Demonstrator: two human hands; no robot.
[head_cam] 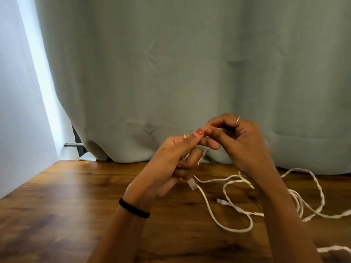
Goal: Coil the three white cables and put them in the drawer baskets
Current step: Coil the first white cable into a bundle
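My left hand (176,160) is raised above the wooden table (66,205) and closed around a white cable (207,204). That cable hangs from my fist, with a white tag or strap just below it, and loops over the table. My right hand (237,141) meets the left at the fingertips and pinches the cable's upper end. A twisted white cable (317,186) lies in loose loops at the right. Between the loops rests a small white plug (221,201). Another white cable piece (332,249) shows at the bottom right. No drawer or baskets are in view.
A pale green curtain (190,73) hangs along the table's far edge. At the left is a white wall, with a dark bracket (76,144) near the curtain's hem. The table's left half shows bare wood.
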